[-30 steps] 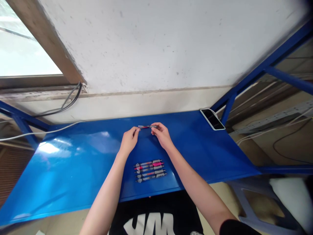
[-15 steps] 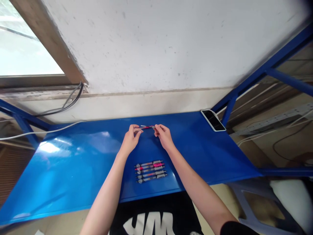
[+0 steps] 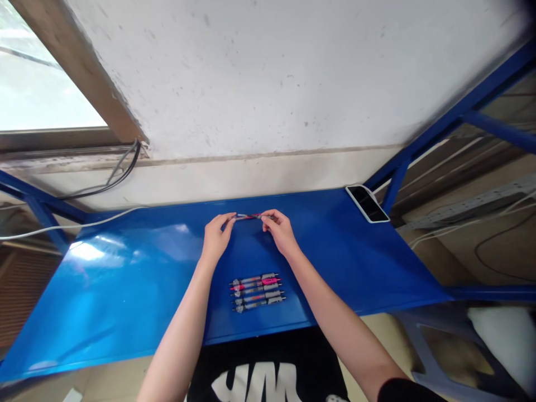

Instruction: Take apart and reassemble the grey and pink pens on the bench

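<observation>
My left hand and my right hand pinch the two ends of a slim grey and red pen above the far part of a glossy blue metal tabletop. The pen lies roughly level, and my fingertips hide its tips. Closer to me, below both hands, a neat row of several grey pens with red or pink parts rests on the blue surface, apart from my hands.
A black-screened phone lies at the far right corner of the tabletop. A white cable runs over the left part. A white wall rises behind, with blue steel framing to the right and a grey chair below right.
My left hand has shifted a little to the left, and the pen shows more of its length between my hands. The row of pens has not moved.
</observation>
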`<control>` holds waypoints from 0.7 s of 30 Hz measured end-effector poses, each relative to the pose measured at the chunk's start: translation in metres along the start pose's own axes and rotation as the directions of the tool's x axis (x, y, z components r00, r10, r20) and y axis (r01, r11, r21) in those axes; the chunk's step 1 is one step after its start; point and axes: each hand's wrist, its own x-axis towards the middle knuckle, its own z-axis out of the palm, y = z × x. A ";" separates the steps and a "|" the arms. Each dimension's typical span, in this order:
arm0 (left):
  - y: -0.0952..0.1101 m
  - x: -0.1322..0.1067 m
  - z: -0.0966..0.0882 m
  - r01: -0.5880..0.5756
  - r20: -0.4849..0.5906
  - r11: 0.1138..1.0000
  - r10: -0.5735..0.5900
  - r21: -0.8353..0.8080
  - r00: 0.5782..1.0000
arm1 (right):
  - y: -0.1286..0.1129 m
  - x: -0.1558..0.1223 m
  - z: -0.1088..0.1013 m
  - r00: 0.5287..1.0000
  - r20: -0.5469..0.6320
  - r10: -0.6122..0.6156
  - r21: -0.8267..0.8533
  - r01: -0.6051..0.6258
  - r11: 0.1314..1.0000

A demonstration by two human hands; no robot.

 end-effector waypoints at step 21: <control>0.003 0.000 0.001 0.012 0.022 0.999 -0.012 0.038 1.000 | -0.003 -0.001 0.000 1.000 0.009 -0.013 -0.088 0.014 0.996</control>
